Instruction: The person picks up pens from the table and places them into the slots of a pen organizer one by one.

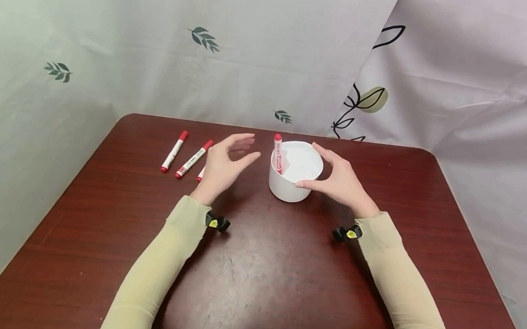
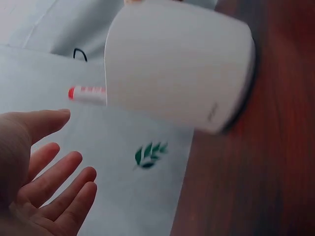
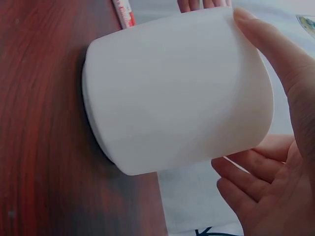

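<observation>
A round white container (image 1: 289, 189) stands on the brown table, and one red-capped marker (image 1: 278, 153) leans upright inside it against the left rim. My right hand (image 1: 339, 178) holds the container from the right, with the thumb at the near rim and the fingers around the far side; the right wrist view shows this hold on the white wall (image 3: 182, 98). To the left of the container, my left hand (image 1: 225, 165) is apart from it, fingers and thumb spread with nothing between them. In the left wrist view the marker's end (image 2: 88, 94) sticks out past the rim.
Two red-and-white markers (image 1: 173, 151) (image 1: 194, 159) lie left of my left hand. A third marker (image 1: 201, 174) is partly hidden behind that hand. Pale curtain cloth (image 1: 250, 74) with leaf prints hangs behind the table (image 1: 257, 283).
</observation>
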{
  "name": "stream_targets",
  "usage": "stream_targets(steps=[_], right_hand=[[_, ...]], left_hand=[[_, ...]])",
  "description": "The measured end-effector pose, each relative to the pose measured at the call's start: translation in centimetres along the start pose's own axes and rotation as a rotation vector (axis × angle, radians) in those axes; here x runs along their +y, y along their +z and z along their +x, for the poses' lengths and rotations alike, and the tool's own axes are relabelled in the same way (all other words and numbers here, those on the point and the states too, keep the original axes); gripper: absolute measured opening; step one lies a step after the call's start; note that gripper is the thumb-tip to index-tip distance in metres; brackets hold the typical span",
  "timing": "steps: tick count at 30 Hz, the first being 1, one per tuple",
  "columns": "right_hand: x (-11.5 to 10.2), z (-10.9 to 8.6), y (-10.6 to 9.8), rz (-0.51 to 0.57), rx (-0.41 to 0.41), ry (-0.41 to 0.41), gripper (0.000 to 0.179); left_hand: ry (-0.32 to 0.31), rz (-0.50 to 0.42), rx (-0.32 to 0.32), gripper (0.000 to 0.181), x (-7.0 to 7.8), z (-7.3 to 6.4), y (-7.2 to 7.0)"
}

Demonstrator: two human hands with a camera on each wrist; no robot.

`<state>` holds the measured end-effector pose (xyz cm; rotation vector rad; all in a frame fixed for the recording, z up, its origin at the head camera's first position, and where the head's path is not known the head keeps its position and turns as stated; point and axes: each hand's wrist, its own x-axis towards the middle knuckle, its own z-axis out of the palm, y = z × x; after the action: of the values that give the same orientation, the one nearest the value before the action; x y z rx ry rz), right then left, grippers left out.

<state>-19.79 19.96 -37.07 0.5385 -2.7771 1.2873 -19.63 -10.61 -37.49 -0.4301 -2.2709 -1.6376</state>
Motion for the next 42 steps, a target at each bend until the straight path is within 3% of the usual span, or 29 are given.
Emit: stream_targets(steps=[5, 10, 16, 20, 24, 42], right_hand=[[-0.1, -0.7, -0.3, -0.018, 0.034, -0.006, 0.103], [-0.2, -1.1, -0.6, -0.030, 0.064, -0.010, 0.100], [-0.6, -0.7, -0.5, -0.054, 0.044, -0.007, 0.108], [-0.7, -0.2, 0.0, -0.059, 0.022, 0.018, 0.112], [-0.8, 0.0, 0.3, -0.036, 0.009, 0.044, 0.111], [-0.6, 0.3, 0.6, 0.034, -0.002, 0.068, 0.107]], left_hand=[[-0.049, 0.069, 0.037, 0.044, -1.5, -0.6, -2.8], [-0.147, 0.184, 0.064, 0.047, -2.8, -1.2, -5.9], [-0.268, 0.360, -0.053, 0.053, -3.7, -2.1, -7.9], [-0.322, 0.468, -0.156, 0.056, -4.2, -2.4, -8.3], [-0.352, 0.540, -0.208, 0.055, -4.4, -2.5, -8.2], [-0.387, 0.623, -0.203, 0.031, -5.1, -2.5, -8.1]])
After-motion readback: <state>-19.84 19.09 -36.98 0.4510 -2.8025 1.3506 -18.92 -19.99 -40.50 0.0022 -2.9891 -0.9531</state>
